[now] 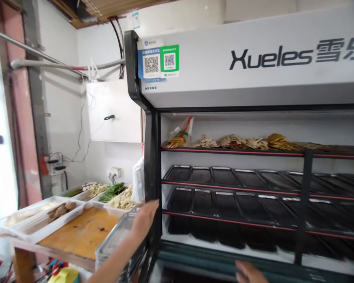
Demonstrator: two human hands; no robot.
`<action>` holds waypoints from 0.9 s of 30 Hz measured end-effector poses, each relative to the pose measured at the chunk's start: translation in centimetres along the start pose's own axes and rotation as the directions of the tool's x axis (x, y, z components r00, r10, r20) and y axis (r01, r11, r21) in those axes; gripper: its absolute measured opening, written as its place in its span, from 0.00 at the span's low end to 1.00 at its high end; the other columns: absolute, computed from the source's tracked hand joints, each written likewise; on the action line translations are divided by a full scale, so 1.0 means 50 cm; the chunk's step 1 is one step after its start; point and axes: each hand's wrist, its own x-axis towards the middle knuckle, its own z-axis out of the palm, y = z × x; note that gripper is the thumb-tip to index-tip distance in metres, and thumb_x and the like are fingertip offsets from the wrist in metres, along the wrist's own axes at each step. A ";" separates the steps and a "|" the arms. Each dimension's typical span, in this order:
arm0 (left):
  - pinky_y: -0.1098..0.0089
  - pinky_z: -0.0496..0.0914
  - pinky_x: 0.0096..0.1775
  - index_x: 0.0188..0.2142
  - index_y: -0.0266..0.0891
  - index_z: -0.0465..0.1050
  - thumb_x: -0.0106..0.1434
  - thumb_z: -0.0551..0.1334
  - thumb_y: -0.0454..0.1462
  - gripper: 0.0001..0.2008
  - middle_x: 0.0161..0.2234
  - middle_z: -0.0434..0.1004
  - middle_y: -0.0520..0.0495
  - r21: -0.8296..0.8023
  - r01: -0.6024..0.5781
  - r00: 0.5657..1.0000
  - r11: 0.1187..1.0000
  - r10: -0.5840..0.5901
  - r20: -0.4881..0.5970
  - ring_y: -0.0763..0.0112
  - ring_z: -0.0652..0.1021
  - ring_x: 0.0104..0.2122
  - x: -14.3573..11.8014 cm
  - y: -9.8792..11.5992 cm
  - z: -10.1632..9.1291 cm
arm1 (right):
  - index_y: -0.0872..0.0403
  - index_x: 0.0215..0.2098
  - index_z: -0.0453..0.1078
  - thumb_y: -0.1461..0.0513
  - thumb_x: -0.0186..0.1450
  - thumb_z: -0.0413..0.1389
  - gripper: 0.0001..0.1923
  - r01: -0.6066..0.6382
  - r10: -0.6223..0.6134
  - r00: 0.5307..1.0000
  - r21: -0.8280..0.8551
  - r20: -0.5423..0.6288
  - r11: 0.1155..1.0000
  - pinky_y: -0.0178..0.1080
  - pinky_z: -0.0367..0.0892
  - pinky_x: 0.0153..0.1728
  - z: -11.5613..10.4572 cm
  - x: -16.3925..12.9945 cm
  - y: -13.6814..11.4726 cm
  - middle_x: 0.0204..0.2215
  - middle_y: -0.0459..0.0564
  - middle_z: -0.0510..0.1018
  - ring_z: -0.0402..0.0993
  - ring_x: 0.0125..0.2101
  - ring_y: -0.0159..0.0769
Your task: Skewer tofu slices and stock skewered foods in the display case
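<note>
My left hand (146, 218) is at the black side post (153, 165) of a refrigerated display cabinet, its fingers together and bent across the post's front edge. Just below and left of it is a stack of metal trays (112, 239), partly covered by my forearm. At the bottom of the view my right hand (249, 272) shows only in part and is blurred; thumb and fingers look apart, with nothing visible in them. It is in front of the cabinet's dark lower ledge (200, 259). Black trays (202, 202) line the lower shelves in tilted rows.
Skewered food (233, 142) and a plastic bag (183, 133) lie on the top shelf. To the left, a table carries an orange-brown board (79, 232), white bins (32, 224) and leafy greens (113, 192). A white bag (138, 181) hangs beside the post.
</note>
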 end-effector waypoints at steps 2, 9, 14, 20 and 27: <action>0.60 0.64 0.51 0.40 0.42 0.74 0.59 0.55 0.44 0.15 0.43 0.76 0.45 0.086 -0.097 0.985 0.992 0.108 -0.133 0.59 0.73 0.45 0.159 0.006 0.018 | 0.45 0.43 0.71 0.53 0.58 0.49 0.17 0.207 -0.230 0.963 -0.163 -0.139 0.965 0.52 0.58 0.53 -0.028 0.134 -0.042 0.46 0.52 0.74 0.66 0.50 0.47; 0.62 0.59 0.55 0.53 0.29 0.61 0.63 0.47 0.43 0.24 0.53 0.65 0.35 0.272 -0.075 0.944 0.959 0.156 -0.291 0.60 0.65 0.54 0.498 0.064 0.120 | 0.53 0.41 0.71 0.55 0.64 0.45 0.16 0.366 -0.535 0.793 -0.476 -0.290 0.800 0.37 0.64 0.43 -0.175 0.540 -0.344 0.39 0.52 0.77 0.71 0.42 0.37; 0.58 0.53 0.57 0.59 0.25 0.49 0.64 0.45 0.43 0.29 0.61 0.47 0.29 0.319 0.060 0.932 0.946 0.062 -0.358 0.54 0.54 0.59 0.567 0.072 0.196 | 0.54 0.34 0.73 0.46 0.62 0.43 0.25 0.206 -0.381 0.839 -0.420 -0.388 0.884 0.39 0.65 0.35 -0.170 0.688 -0.448 0.33 0.55 0.78 0.74 0.38 0.42; 0.57 0.49 0.58 0.59 0.22 0.48 0.63 0.45 0.44 0.31 0.61 0.46 0.27 0.427 0.155 0.932 0.891 0.012 -0.361 0.52 0.54 0.59 0.597 0.083 0.257 | 0.57 0.34 0.74 0.44 0.61 0.41 0.30 0.107 -0.277 0.873 -0.397 -0.402 0.912 0.39 0.65 0.35 -0.149 0.760 -0.472 0.35 0.59 0.78 0.74 0.39 0.45; 0.54 0.42 0.59 0.60 0.24 0.46 0.61 0.45 0.50 0.36 0.62 0.37 0.27 0.490 0.160 0.954 0.857 -0.006 -0.300 0.51 0.49 0.61 0.618 0.049 0.275 | 0.58 0.36 0.74 0.43 0.59 0.43 0.30 0.054 -0.218 0.879 -0.366 -0.424 0.929 0.39 0.65 0.34 -0.140 0.800 -0.487 0.37 0.61 0.77 0.73 0.40 0.46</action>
